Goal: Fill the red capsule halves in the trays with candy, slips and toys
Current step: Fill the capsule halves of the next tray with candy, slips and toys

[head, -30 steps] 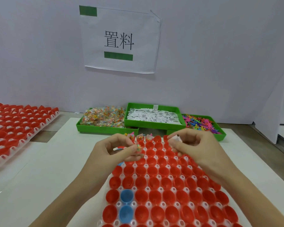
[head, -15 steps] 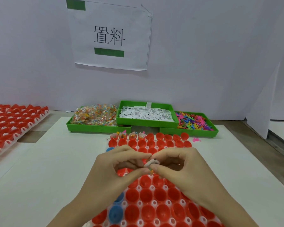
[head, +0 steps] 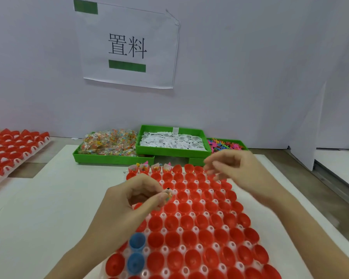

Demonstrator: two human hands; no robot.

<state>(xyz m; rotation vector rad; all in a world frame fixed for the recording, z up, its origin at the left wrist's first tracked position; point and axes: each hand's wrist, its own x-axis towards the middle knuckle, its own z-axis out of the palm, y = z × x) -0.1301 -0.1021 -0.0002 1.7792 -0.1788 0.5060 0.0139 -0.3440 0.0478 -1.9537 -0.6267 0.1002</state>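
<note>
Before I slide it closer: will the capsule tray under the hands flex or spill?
The tray looks like thin clear plastic, so it probably flexes if pulled by one edge. The red halves sit loose and open, likely light and easily jostled. The four filled ones in the far row may shed contents.

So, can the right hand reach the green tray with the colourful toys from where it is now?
Probably yes. The right hand hovers at the far right of the capsule tray, just in front of the toy tray, and nothing stands between them. Its fingers look loosely curled and empty, though blurred.
</note>
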